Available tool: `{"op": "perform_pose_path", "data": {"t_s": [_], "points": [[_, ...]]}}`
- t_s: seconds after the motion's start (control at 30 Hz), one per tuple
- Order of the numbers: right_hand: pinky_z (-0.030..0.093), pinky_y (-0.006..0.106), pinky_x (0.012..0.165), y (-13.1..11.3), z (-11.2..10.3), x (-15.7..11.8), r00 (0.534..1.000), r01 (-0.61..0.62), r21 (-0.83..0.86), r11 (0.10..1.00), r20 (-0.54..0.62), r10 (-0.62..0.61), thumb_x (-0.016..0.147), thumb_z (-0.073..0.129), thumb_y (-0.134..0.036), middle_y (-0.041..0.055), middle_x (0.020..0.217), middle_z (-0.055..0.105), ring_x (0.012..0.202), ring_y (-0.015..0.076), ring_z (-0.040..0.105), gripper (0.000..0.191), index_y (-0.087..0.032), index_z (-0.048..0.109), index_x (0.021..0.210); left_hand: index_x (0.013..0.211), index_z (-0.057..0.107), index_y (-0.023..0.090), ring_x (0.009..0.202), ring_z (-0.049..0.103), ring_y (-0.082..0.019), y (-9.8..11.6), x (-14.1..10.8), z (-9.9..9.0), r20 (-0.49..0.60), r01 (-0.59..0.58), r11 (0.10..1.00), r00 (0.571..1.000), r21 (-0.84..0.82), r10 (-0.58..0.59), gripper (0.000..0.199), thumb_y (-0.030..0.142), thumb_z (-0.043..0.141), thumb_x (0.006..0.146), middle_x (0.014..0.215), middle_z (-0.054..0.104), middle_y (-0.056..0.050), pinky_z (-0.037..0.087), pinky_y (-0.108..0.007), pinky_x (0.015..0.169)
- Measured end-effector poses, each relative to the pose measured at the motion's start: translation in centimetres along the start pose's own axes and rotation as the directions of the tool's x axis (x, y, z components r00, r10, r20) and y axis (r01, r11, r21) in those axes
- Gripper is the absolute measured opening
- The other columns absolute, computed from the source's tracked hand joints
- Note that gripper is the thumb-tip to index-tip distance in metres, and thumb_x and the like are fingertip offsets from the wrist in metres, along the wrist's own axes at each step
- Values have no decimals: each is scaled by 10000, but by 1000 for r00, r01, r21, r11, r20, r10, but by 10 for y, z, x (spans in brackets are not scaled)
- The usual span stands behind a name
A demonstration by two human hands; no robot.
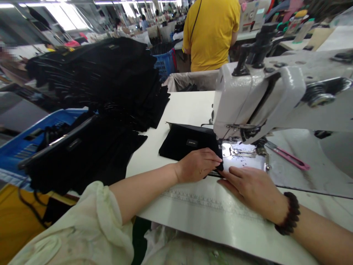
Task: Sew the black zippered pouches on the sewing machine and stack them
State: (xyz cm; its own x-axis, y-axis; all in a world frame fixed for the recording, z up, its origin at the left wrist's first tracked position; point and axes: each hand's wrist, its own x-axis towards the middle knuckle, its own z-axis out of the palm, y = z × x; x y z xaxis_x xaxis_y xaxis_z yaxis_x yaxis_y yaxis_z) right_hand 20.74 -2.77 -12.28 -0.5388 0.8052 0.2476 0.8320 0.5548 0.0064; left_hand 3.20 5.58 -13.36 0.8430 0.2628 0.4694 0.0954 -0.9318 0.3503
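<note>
A black fabric piece (180, 141) with a small label (192, 142) lies on the white sewing table, its right edge beside the needle area of the white sewing machine (234, 99). My left hand (197, 165) rests over its lower right part, fingers together and holding the fabric down. Close by on the right, my right hand (249, 187) has its fingertips at the same lower corner, seemingly pinching the edge; the exact grip is partly hidden. Under the machine's light, the presser foot area (237, 150) stands just right of the fabric. A dark beaded bracelet (289, 213) circles my right wrist.
Pink-handled thread snips (289, 156) lie right of the needle plate. A tall stack of black fabric pieces (104, 73) and a blue crate (16, 147) are on the left. Ruler markings (193, 198) run along the front of the table. A person in yellow (212, 33) stands behind.
</note>
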Motion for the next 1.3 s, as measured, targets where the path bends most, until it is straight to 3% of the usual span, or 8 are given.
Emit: {"op": "perform_pose_path", "data": {"t_s": [0.23,0.4,0.5,0.6,0.93,1.1,1.3], "points": [[240,279,482,3,-3,5,983,-112,1,994,147,111,828,457,-397,-4,626,518,547,159,499,249,-185,569,896,881,621,87,924,539,-149,-17,8,-4,-1,2,998,1000,-69,-2,207,157,429,844,939,642,-75,465,-282,855],[253,281,489,5,0,1,997,-62,5,998,54,61,846,425,-398,-6,601,511,529,148,488,308,-166,575,981,837,643,114,843,548,-131,-12,12,-8,-21,146,982,989,-121,-149,146,131,507,788,879,622,-57,464,-262,806],[251,284,489,5,1,-2,999,-31,13,999,-16,31,870,378,-393,-4,581,514,514,138,477,335,-157,590,976,822,647,120,804,545,-123,-8,11,-8,-51,175,978,982,-110,-181,129,127,529,769,838,611,-46,459,-260,788],[252,284,490,5,1,-3,999,-17,22,1000,-40,18,880,357,-388,0,579,524,512,134,481,343,-155,602,941,814,646,118,794,540,-124,-7,11,-6,-38,151,984,987,-97,-155,134,135,518,779,829,609,-50,455,-263,778],[221,282,475,5,1,-4,998,-43,3,999,35,43,869,380,-391,-10,564,525,496,134,472,305,-187,599,931,813,638,106,782,515,-147,-8,10,0,8,-10,999,1000,35,10,206,171,444,835,786,609,-66,456,-284,749],[231,279,473,5,1,-4,998,-52,19,998,44,51,866,393,-381,-8,578,542,504,133,490,297,-178,598,939,808,637,120,771,527,-133,-12,9,-1,-19,43,997,999,-70,-45,167,171,479,816,781,612,-52,462,-272,742],[230,274,465,5,1,-4,998,-45,44,998,49,43,876,366,-384,-12,576,534,491,120,483,313,-183,598,939,820,627,123,806,505,-142,-10,8,1,20,8,999,1000,31,-8,205,186,434,843,811,608,-57,455,-279,762]]}}
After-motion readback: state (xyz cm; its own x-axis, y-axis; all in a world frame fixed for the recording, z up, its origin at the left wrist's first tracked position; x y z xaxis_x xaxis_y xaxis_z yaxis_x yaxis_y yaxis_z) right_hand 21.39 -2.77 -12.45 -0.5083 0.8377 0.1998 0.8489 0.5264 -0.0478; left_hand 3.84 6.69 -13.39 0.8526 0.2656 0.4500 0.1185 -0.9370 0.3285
